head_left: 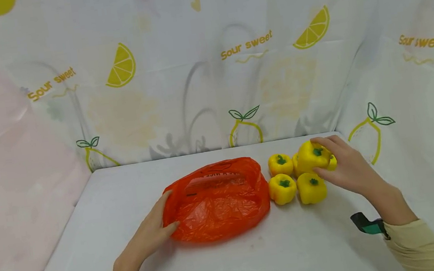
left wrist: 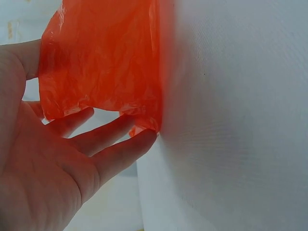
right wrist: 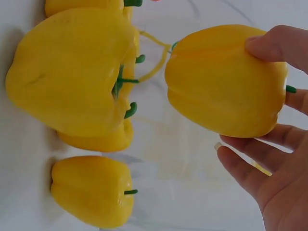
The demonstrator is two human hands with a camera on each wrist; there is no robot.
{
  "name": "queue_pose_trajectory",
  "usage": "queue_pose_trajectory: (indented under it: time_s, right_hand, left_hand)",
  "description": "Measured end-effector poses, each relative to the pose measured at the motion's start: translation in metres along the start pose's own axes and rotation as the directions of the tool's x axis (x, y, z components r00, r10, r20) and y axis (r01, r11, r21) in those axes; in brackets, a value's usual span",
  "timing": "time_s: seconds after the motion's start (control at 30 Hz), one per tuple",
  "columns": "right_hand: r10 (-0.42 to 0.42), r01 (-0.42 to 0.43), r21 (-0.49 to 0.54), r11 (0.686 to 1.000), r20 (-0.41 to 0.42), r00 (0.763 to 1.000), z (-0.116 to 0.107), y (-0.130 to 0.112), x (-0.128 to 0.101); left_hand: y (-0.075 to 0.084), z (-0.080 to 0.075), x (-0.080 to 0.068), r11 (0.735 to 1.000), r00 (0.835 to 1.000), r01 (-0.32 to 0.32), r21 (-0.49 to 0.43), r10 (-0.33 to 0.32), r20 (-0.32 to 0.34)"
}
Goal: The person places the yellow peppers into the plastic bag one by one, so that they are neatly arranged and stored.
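My right hand grips a yellow bell pepper with a green stem, thumb on one side and fingers on the other. In the right wrist view, that pepper is held up, apart from the others. Below and beside it stand several more yellow bell peppers, stems up. A red plastic bag lies puffed out just left of them; its contents cannot be seen. At its left end rests my left hand, thumb and fingers spread apart. In the left wrist view, its loosely extended fingers touch the bag's edge.
Everything stands on a white table. A curtain printed with lemons rises behind the back edge, and more cloth hangs at both sides. Dark straps with mounts are on both wrists.
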State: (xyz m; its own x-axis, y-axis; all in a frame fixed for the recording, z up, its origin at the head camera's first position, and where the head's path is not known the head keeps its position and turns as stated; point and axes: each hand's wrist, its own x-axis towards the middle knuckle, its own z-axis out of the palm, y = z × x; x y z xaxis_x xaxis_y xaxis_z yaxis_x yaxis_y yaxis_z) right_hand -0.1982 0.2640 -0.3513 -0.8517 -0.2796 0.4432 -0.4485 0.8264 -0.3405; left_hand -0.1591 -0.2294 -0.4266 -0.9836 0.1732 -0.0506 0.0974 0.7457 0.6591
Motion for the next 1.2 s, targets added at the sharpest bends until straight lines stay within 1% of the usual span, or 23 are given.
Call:
queue_pose_trajectory:
  time_s: [0.13,0.37,0.43,0.53,0.7,0.83,0.93,1.03,1.2]
  right_hand:
    - [-0.003,0.002,0.055,0.998,0.025,1.0,0.012,-0.011,0.008]
    - [-0.028,0.017,0.121,0.993,0.09,0.995,0.036,-0.031,0.024]
    - [-0.044,0.028,0.139,0.99,0.112,0.993,0.042,-0.037,0.031]
    - [-0.091,0.067,0.167,0.984,0.14,0.986,0.053,-0.046,0.044]
    - [-0.203,0.169,0.187,0.968,0.175,0.964,0.078,-0.065,0.066]
    - [-0.261,0.213,0.211,0.954,0.235,0.936,0.097,-0.086,0.08]
    - [-0.274,0.213,0.222,0.951,0.294,0.916,0.113,-0.098,0.088]
    - [-0.262,0.19,0.229,0.955,0.346,0.901,0.13,-0.106,0.095]
    - [-0.245,0.156,0.248,0.956,0.382,0.891,0.156,-0.118,0.099]
  left_hand:
    - [0.001,-0.001,-0.001,1.0,1.0,0.0,0.007,0.0,0.002]
    - [-0.001,-0.002,-0.003,1.0,1.0,0.0,0.031,0.0,0.009]
    - [-0.002,-0.002,-0.003,0.999,1.0,-0.006,0.037,0.005,0.008]
    - [-0.004,-0.002,-0.003,0.999,1.0,-0.014,0.046,0.014,0.006]
    - [-0.005,-0.002,-0.001,0.999,1.0,-0.011,0.042,0.01,0.013]
    - [-0.005,-0.003,0.001,0.999,1.0,-0.004,0.036,0.003,0.014]
    - [-0.005,-0.003,0.001,0.999,1.0,-0.007,0.036,0.007,0.007]
    - [-0.005,-0.002,0.002,0.999,1.0,-0.015,0.037,0.015,0.003]
    - [-0.003,-0.001,0.003,0.999,1.0,-0.031,0.031,0.031,-0.001]
